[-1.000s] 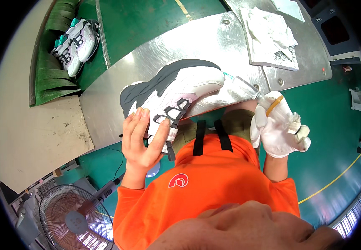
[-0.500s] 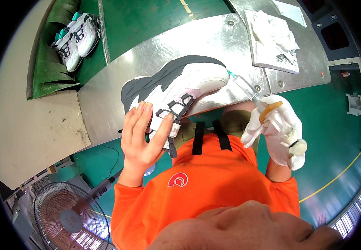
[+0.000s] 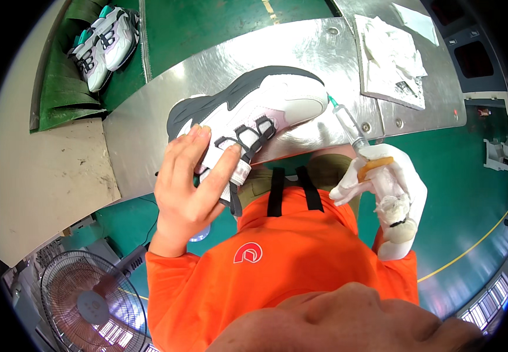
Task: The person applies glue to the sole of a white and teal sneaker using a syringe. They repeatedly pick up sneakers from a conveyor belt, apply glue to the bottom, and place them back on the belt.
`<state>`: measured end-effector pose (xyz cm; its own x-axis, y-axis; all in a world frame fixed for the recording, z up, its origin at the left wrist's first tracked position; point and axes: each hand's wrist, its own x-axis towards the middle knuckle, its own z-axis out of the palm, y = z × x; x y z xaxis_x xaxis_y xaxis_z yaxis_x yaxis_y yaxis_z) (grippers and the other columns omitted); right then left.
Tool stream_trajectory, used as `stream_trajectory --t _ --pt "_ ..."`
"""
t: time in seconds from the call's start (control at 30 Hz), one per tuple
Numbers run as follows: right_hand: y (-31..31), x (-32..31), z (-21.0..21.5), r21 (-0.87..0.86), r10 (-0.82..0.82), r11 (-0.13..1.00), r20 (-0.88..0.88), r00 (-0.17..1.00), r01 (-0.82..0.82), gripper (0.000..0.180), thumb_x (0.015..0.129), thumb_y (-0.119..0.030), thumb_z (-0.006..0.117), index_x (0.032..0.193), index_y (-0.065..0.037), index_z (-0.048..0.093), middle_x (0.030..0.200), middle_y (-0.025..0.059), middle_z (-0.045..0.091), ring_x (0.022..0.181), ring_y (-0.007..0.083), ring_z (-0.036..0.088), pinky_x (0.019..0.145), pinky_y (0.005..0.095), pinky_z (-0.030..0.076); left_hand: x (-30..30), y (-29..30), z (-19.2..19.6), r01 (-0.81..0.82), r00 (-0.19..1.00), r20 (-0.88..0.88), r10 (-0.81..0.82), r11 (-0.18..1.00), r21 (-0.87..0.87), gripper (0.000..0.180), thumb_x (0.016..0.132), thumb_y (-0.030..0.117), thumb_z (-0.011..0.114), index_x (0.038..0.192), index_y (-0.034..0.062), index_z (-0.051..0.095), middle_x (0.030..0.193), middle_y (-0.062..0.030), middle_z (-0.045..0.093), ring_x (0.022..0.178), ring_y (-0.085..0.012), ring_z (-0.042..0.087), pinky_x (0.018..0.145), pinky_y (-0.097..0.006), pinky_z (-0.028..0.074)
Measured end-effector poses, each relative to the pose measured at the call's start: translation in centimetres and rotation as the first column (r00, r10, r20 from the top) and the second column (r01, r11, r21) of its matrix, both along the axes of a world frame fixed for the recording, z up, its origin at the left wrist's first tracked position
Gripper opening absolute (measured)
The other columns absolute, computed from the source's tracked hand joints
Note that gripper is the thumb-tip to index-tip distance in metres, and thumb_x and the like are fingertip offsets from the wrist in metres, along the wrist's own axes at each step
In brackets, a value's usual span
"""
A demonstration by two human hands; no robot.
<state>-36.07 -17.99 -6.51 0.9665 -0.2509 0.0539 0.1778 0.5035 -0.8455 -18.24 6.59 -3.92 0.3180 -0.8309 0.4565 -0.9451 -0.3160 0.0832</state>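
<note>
A metal table [image 3: 142,117] curves over a green floor [image 3: 453,193], with a fan [image 3: 94,308] at near left, a pair of shoes [image 3: 107,50] at far left and a white cloth [image 3: 389,50] at far right. Over the table, a shoe [image 3: 292,97] lies tilted, sole facing far, toe right. The bare left hand [image 3: 186,176] grips its near-left end, fingers slanting far, thumb apart. The gloved right hand [image 3: 395,193], off the near edge, is closed around a syringe [image 3: 348,123] slanting far-left, its tip at the toe; contact is unclear.
</note>
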Motion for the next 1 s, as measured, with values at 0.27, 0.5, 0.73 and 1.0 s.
stream_trajectory --t 0.27,0.5,0.73,1.0 --pt "0.3 1.8 -1.1 0.074 -0.050 0.996 -0.048 0.998 0.053 0.103 0.040 -0.006 0.081 0.131 0.017 0.040 0.095 0.0215 0.062 0.087 0.0292 0.065 0.080 0.0371 0.055 3.5 -2.3 3.6 -0.015 0.978 -0.205 0.044 0.990 0.138 0.052 0.060 0.012 0.083 0.110 0.0095 0.068 0.108 -0.0164 0.063 0.092 -0.0325 0.064 0.076 -0.038 0.053" --pt "-0.6 4.1 -6.9 0.065 0.047 0.996 0.192 0.980 -0.061 0.093 0.041 -0.002 0.076 0.127 0.016 0.046 0.105 0.0230 0.059 0.095 0.0298 0.062 0.087 0.0387 0.053 9.1 -5.0 4.9 0.077 0.838 -0.543 0.061 0.971 0.227 0.057 0.060 0.008 0.084 0.112 -0.0031 0.063 0.106 -0.0133 0.062 0.096 -0.0247 0.061 0.085 -0.034 0.048" --pt "0.1 4.2 -9.3 -0.044 0.061 0.998 0.179 0.982 -0.054 0.081 0.054 -0.006 0.081 0.127 0.007 0.048 0.116 0.0118 0.059 0.068 0.0081 0.050 0.067 0.0214 0.047 12.2 -7.1 5.5 0.153 0.754 -0.646 0.118 0.925 0.347 0.057 0.060 0.012 0.084 0.112 0.0009 0.064 0.105 -0.0092 0.066 0.095 -0.0233 0.062 0.086 -0.032 0.048" --pt "0.3 4.2 -10.4 -0.175 0.050 0.985 0.237 0.970 -0.009 0.084 0.056 -0.008 0.080 0.131 0.007 0.045 0.112 0.0106 0.064 0.057 0.0030 0.042 0.056 0.0167 0.041 18.5 -8.8 8.2 0.503 0.490 -0.852 0.182 0.739 0.447 0.101 0.059 0.058 0.085 0.131 -0.0045 0.053 0.129 -0.0166 0.058 0.120 -0.0289 0.057 0.100 -0.040 0.043"
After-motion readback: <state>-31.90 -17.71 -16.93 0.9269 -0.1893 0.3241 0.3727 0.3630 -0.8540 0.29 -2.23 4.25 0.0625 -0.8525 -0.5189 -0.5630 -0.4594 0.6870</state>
